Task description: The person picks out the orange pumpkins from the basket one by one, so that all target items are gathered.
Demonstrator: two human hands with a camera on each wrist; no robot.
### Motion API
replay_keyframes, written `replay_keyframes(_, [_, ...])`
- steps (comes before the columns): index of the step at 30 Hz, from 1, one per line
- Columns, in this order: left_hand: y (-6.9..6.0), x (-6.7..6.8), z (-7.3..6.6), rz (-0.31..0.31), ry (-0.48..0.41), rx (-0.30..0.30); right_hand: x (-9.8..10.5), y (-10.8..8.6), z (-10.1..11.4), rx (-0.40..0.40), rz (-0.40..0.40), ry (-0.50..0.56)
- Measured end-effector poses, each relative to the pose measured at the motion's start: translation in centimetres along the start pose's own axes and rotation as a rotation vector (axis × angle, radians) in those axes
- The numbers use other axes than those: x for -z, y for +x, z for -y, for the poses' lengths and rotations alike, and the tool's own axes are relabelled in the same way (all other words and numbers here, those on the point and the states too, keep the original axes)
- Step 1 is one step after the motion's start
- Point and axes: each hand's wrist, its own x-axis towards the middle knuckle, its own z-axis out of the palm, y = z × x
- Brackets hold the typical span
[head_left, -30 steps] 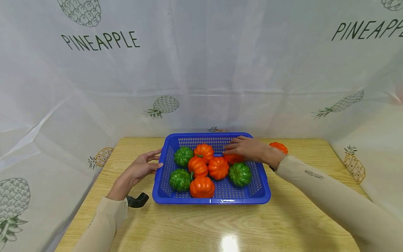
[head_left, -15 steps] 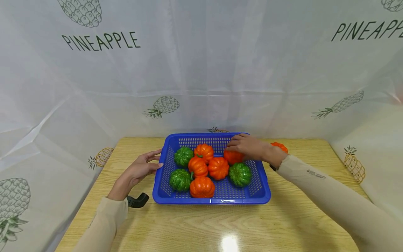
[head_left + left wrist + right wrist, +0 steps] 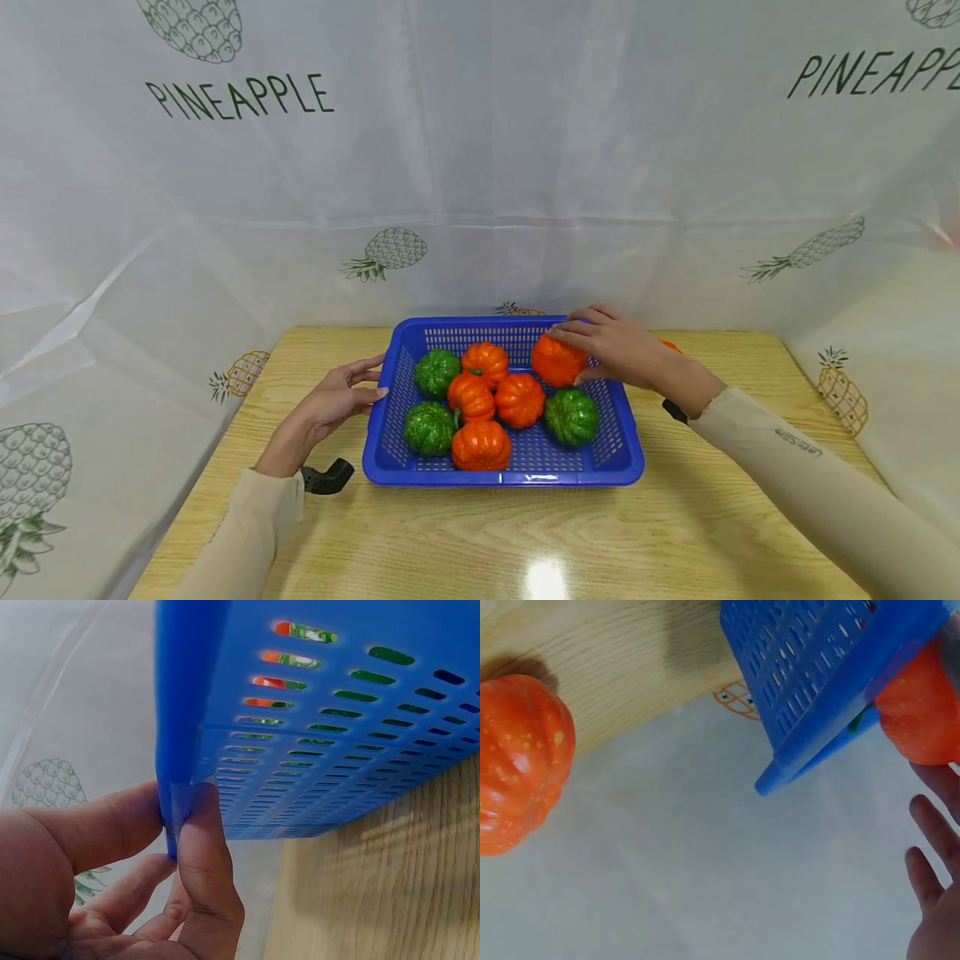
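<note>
A blue perforated basket [image 3: 502, 478] holds several orange and green pumpkins. My left hand [image 3: 330, 404] pinches its left rim; in the left wrist view the thumb and fingers of the hand [image 3: 150, 877] close on the blue rim [image 3: 184, 690] from both sides. At the back right corner, my right hand [image 3: 622, 350] holds an orange pumpkin [image 3: 558, 360] between thumb and fingers, just behind a green one [image 3: 572, 416]. The right wrist view has this pumpkin [image 3: 922, 705] beside the basket's edge, partly cut off by the frame, with fingers of the hand [image 3: 937, 847] below it.
Another orange pumpkin [image 3: 521, 761] sits on the wooden table [image 3: 450, 542] outside the basket, to its right, mostly hidden by my right wrist in the head view. A white sheet with pineapple prints [image 3: 525, 167] hangs behind the table.
My right hand has shifted right and slightly back, and the orange pumpkin under it sits a little farther back and shows more. The left hand and basket have stayed in place.
</note>
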Motion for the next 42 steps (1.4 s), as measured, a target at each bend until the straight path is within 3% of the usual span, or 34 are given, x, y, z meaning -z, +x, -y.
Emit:
replay_keyframes(17, [0.1, 0.2, 0.0, 0.006, 0.001, -0.005, 1.2, -3.2, 0.5, 0.010, -0.260, -0.002])
replay_keyframes(29, [0.0, 0.1, -0.1, 0.014, 0.007, -0.008, 2.4, -5.7, 0.5, -0.074, -0.356, -0.028])
replay_keyframes(42, [-0.1, 0.1, -0.1, 0.022, 0.001, -0.023, 2.5, -9.2, -0.3, -0.182, -0.384, -0.046])
